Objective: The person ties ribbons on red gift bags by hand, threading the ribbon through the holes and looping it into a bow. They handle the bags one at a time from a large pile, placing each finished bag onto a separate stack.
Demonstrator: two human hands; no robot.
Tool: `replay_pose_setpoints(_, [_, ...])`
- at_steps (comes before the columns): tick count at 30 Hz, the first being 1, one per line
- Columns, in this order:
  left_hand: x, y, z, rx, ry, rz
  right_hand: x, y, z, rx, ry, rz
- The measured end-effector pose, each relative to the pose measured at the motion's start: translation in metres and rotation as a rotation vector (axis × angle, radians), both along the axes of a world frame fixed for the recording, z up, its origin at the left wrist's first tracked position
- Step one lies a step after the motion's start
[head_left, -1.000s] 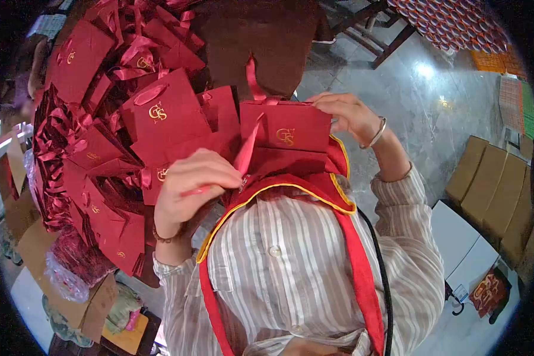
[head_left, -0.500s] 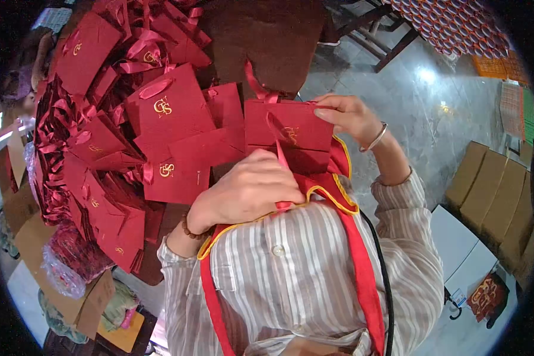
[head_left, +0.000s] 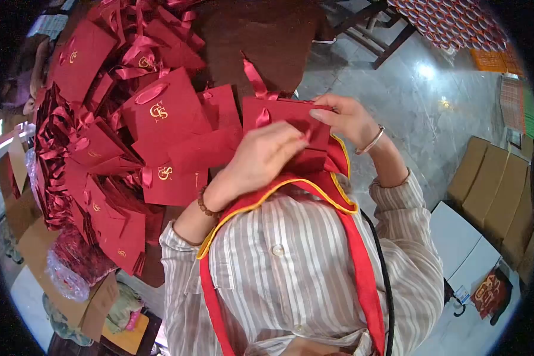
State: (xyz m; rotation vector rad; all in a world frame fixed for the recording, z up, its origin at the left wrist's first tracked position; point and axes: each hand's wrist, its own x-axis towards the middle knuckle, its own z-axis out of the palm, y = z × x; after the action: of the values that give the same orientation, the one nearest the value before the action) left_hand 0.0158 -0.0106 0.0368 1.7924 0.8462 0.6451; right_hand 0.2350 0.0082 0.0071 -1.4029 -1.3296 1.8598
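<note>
A dark red gift bag (head_left: 285, 110) with a ribbon handle is held upright against my red apron (head_left: 302, 184). My right hand (head_left: 347, 115) pinches the bag's top right corner, thumb on the front face. In front of the bag, my left hand (head_left: 264, 154) is closed with fingertips together on a red ribbon (head_left: 307, 137), only a bit of which shows. It covers much of the bag's front. A second ribbon tail (head_left: 253, 77) stands up behind the top edge. Left of the bag lie finished-looking red bags (head_left: 175, 113) with gold lettering, overlapping one another.
The pile of red bags and ribbons covers the left of the brown table (head_left: 255, 35). Cardboard (head_left: 489, 190) and a white box (head_left: 457, 243) stand on the floor at right. A wooden stand (head_left: 377, 32) is at the upper right, and a plastic-wrapped bundle (head_left: 71, 270) at lower left.
My left hand has moved up and forward from near my chest to the bag's front, so the ribbon is no longer stretched toward me. My right hand stays on the bag's corner.
</note>
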Motion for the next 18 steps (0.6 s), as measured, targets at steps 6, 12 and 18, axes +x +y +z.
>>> replay_pose_setpoints(6, [0.002, 0.026, -0.014, 0.333, 0.017, 0.335, -0.001, 0.001, -0.002, 0.052, 0.085, 0.073])
replay_pose_setpoints(12, [0.006, 0.031, -0.026, 0.281, 0.076, 0.237, 0.000, 0.000, -0.004, 0.061, -0.005, 0.090])
replay_pose_setpoints(18, [0.008, 0.033, -0.028, 0.230, 0.119, 0.209, 0.005, 0.001, -0.007, 0.272, -0.121, 0.154])
